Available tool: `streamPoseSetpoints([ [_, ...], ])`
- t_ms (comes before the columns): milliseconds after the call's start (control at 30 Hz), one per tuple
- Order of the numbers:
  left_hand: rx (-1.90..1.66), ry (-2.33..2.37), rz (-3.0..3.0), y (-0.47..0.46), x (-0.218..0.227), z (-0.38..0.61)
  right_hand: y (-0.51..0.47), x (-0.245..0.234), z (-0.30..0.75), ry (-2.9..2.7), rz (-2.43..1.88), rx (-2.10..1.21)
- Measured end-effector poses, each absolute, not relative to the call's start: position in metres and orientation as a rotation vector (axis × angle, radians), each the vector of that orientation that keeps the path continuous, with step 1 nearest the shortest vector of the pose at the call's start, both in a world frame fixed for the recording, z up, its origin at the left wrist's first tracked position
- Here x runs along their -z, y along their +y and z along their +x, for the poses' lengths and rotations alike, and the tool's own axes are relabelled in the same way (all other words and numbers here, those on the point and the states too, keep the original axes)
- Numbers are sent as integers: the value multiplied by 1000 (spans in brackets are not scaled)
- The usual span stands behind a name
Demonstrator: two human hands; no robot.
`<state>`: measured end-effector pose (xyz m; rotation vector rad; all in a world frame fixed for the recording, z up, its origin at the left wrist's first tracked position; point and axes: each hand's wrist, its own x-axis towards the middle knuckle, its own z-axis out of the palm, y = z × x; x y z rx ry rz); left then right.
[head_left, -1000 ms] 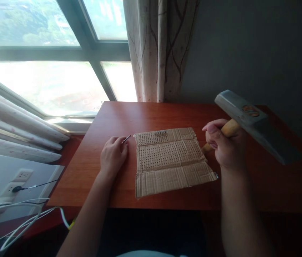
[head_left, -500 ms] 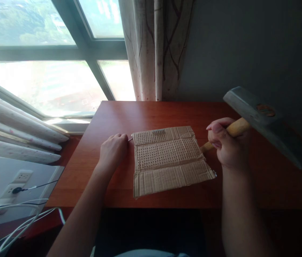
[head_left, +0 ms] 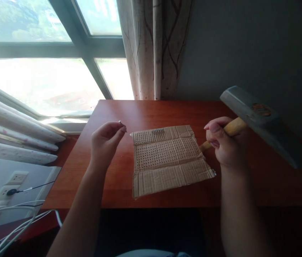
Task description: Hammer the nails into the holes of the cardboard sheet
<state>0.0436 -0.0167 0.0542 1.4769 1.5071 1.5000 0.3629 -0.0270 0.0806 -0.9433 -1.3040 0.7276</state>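
Note:
My left hand (head_left: 105, 142) is raised left of the cardboard, its thumb and fingers pinched on a small metal nail (head_left: 120, 122). The nail's lower part is mostly hidden by the fingertips. My right hand (head_left: 224, 142) is wrapped round the wooden handle of a hammer (head_left: 260, 119), whose big grey metal head sticks out to the right. Between the hands lies a creased piece of cardboard (head_left: 164, 175) with rows of small holes punched through it. Several nails (head_left: 158, 131) stand in a cluster near its far edge.
The cardboard rests on a reddish-brown wooden table (head_left: 108, 194). A window (head_left: 60, 85) and curtains (head_left: 145, 53) are behind and to the left. White cables (head_left: 19, 228) and a wall socket (head_left: 18, 177) with a black plug are at the lower left.
My left hand has lifted and turned from beside the cardboard's far left corner, moving slightly left with the nail. My right hand keeps its grip on the hammer, nearly in place.

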Motion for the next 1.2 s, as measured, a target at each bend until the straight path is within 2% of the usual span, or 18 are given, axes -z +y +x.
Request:
streamPoseSetpoints([
  [167,-1387,1344,1499,-14,-69,77,-26,-78,361,-1338,-1042,-705],
  [467,-1262,1384,1748,3,-52,90,-29,-73,363,-1425,-1083,-657],
  [1200,-1267,1355,1830,4,-48,92,-26,-75,363,-1375,-1076,-680],
])
